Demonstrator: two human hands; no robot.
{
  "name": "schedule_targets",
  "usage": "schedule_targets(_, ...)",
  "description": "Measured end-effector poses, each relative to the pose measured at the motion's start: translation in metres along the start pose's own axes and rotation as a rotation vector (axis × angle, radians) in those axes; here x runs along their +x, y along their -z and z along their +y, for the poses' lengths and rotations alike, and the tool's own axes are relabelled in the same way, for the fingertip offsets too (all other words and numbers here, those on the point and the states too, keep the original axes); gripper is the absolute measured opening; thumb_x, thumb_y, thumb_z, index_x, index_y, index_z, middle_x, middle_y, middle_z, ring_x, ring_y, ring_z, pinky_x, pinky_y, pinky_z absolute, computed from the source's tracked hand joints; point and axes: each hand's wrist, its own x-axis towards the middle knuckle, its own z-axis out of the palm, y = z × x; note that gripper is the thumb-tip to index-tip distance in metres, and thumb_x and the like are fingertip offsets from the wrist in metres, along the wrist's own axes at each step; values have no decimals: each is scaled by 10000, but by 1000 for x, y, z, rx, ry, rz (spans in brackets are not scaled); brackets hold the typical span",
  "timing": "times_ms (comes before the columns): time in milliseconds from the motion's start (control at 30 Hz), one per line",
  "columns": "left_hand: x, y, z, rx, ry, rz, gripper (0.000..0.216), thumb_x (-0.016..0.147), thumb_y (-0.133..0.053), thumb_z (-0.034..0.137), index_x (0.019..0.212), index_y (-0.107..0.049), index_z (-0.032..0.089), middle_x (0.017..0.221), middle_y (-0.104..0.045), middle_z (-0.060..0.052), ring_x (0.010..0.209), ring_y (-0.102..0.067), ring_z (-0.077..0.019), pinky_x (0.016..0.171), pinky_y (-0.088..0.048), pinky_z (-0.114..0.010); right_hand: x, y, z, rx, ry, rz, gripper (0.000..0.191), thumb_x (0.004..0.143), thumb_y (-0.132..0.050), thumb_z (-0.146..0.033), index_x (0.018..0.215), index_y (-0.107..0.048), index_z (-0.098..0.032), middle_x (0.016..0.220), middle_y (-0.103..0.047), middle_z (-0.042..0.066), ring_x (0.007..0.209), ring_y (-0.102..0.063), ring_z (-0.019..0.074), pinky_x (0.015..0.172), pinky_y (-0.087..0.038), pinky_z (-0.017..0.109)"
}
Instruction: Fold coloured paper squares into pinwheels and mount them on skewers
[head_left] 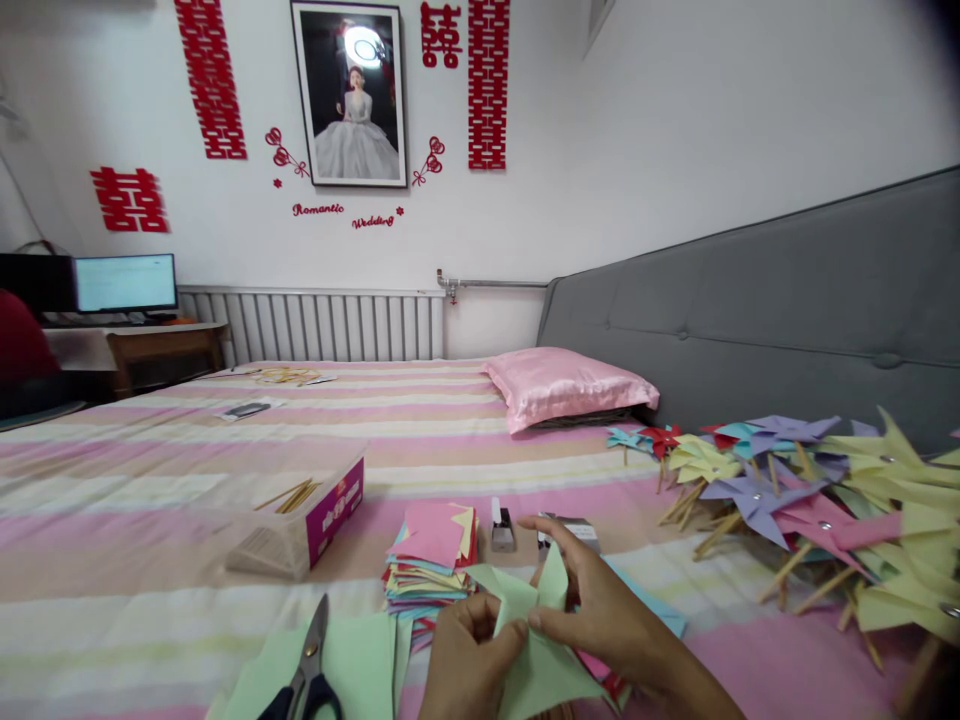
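Note:
Both hands are on one light green paper pinwheel (551, 668) with its corners folded in toward the centre. My left hand (472, 655) pinches its left side, with the thumb near the middle. The thumb of my right hand (600, 610) presses at the centre, while its index finger stretches away above the paper. Whether a pin is at the centre cannot be made out. Just behind my left hand stands a stack of coloured paper squares (431, 560). Scissors (306, 670) lie on green paper sheets (360, 660) to the left. Blue paper (652, 605) shows behind my right wrist.
Finished pinwheels on sticks (757, 495) crowd the right side. A clear box (300, 535) holding thin sticks stands left of the stack. A small open box (502, 527) sits behind my hands. Farther back are a pink pillow (570, 385) and a grey headboard (750, 290).

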Motion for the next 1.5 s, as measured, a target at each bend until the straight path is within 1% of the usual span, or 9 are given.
schedule_targets(133,6,9,-4,-47,-20,152,146,534,-721,218,541,-623,110,463,-624,-17,439,-527,-128,465,-380,-221,4,-2,2,-42,52,116,797,586,-611,-112,1301,-277,-225,905,-617,31,777,-589,176,566,-424,237)
schedule_targets(200,9,16,-6,-78,-29,205,165,545,-718,246,559,-619,115,469,-626,-11,437,-531,-127,463,-382,-222,3,-3,-3,-146,98,236,732,596,-629,-128,1267,-359,-236,1029,-586,59,856,-573,183,626,-448,259)
schedule_targets(300,11,22,-4,-141,-34,271,182,550,-724,259,584,-609,122,449,-612,5,414,-522,-118,456,-383,-221,-2,-5,-14,-261,162,347,446,669,-583,-152,1109,-543,-212,877,-607,34,747,-578,161,628,-454,260)
schedule_targets(400,6,21,7,-217,-27,310,166,574,-713,244,632,-606,131,449,-610,13,425,-545,-126,464,-399,-224,-6,-11,-18,-310,139,245,293,695,-538,-141,959,-653,-194,677,-606,1,602,-566,134,561,-441,232)
schedule_targets(600,-7,8,27,-380,-64,343,141,579,-713,159,607,-575,161,536,-634,34,492,-594,-117,493,-434,-198,-8,-29,-7,-299,41,16,408,627,-523,-58,958,-695,-224,650,-688,9,547,-599,126,507,-431,193)
schedule_targets(767,-9,6,27,-459,-61,327,133,564,-716,107,560,-589,148,507,-613,49,512,-585,-89,507,-435,-158,-3,-41,-1,-186,47,55,282,618,-607,-93,836,-738,-214,724,-730,29,663,-648,163,574,-469,203)
schedule_targets(933,-9,5,29,-443,-75,304,151,539,-744,141,580,-599,136,532,-630,37,523,-587,-104,502,-435,-168,3,-50,-2,-83,28,103,132,650,-627,-163,702,-747,-162,611,-709,41,483,-613,139,484,-455,197)
schedule_targets(1300,-1,13,12,-298,-119,296,181,556,-753,252,623,-628,140,507,-622,14,500,-554,-122,521,-409,-204,8,-51,2,-148,54,350,183,692,-633,-297,642,-694,-132,552,-676,49,497,-606,166,465,-441,215)
schedule_targets(1500,-3,11,13,-149,-186,304,196,593,-724,320,596,-653,137,529,-629,-2,589,-567,-153,579,-410,-218,9,-52,8,-156,90,410,171,703,-619,-277,625,-674,-135,729,-709,81,536,-622,168,504,-473,234)
